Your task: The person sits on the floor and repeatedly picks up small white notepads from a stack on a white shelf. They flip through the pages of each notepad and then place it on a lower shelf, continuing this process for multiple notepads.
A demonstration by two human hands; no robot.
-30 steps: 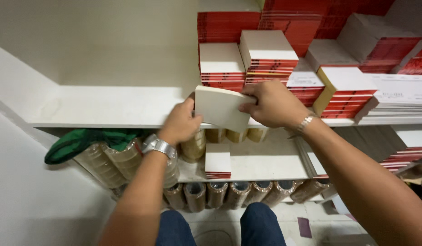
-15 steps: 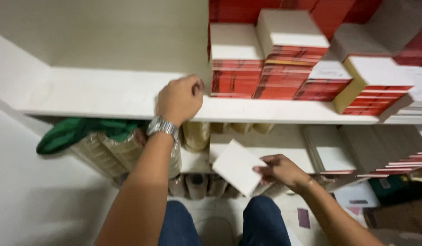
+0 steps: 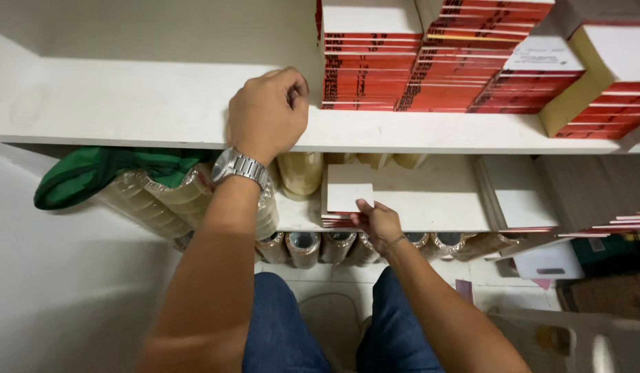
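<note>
My right hand [image 3: 376,222] reaches down to the lower shelf [image 3: 430,207] and grips the near edge of a white booklet [image 3: 349,188]. The booklet lies flat on top of a short stack with red spines. My left hand [image 3: 268,114], with a silver watch on the wrist, rests on the upper shelf [image 3: 126,103] with its fingers curled and nothing in them. It sits just left of tall stacks of red-spined booklets [image 3: 365,69].
Wrapped packs of brown tape rolls [image 3: 161,200] lie under a green cloth [image 3: 92,176] on the left. More tape rolls [image 3: 306,247] line the shelf below. Flat white stacks [image 3: 517,200] sit on the lower shelf at right. A white plastic chair [image 3: 575,338] stands at the bottom right.
My right hand carried the white booklet down from the upper shelf's front to the short stack on the lower shelf. My left hand let go of it and settled on the upper shelf.
</note>
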